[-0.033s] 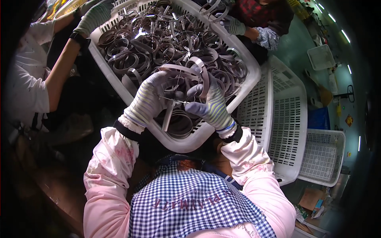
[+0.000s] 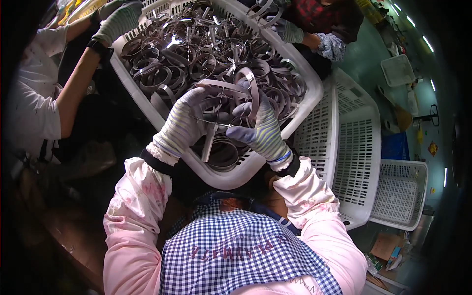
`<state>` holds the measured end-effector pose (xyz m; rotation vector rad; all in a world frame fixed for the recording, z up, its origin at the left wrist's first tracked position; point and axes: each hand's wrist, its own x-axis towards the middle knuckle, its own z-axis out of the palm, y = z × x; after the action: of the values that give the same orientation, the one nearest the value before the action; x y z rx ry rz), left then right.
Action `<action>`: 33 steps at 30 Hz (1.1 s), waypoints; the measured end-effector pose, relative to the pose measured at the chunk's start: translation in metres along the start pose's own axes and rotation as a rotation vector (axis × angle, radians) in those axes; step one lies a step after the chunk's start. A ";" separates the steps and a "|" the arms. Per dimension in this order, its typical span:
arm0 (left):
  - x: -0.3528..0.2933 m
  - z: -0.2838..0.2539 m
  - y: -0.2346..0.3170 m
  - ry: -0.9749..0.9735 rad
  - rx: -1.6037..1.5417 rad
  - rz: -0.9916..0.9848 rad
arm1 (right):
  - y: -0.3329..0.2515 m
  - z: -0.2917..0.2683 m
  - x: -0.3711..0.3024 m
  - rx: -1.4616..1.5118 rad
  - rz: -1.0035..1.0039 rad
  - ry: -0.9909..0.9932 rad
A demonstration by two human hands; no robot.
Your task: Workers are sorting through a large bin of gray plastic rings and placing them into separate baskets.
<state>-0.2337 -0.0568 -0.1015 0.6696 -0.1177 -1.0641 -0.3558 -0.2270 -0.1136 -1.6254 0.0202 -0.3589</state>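
My left hand [image 2: 182,120], in a striped knit glove, is closed on a metal band clamp over the near end of a white basket [image 2: 231,181]. My right hand [image 2: 264,132], gloved alike, grips the clamp's other side. A curved strap [image 2: 253,96] of the clamp stands up by its fingers. Between both hands runs a thin metal rod [image 2: 214,122], its right end at my right thumb and fingertips. Below the rod a shiny narrow metal piece [image 2: 208,145] hangs down; what it joins is hidden. Similar clamps [image 2: 162,64] fill the basket in a tangled heap.
A co-worker's gloved hand [image 2: 118,22] is at the basket's far left rim. Another person's gloved hand [image 2: 287,30] is at the far right with metal bands [image 2: 268,11]. Large white perforated baskets [image 2: 356,152] stand to the right, with a smaller crate [image 2: 396,194] beyond.
The strap by my right hand and that hand's fingers have shifted very slightly. My left hand stays in place.
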 end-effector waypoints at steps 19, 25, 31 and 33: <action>0.011 -0.016 -0.021 0.292 0.080 0.462 | -0.016 0.028 -0.013 -0.257 0.071 0.136; 0.014 -0.006 -0.037 0.352 0.371 0.313 | -0.015 0.017 -0.009 -0.157 0.011 0.180; 0.012 -0.015 -0.029 0.322 0.091 0.205 | -0.003 0.018 -0.008 -0.176 -0.108 0.209; 0.008 -0.017 -0.021 0.290 0.038 0.164 | -0.004 0.010 -0.003 -0.172 -0.111 0.297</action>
<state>-0.2388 -0.0617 -0.1285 0.8280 0.0580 -0.8003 -0.3566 -0.2161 -0.1108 -1.7335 0.1909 -0.6983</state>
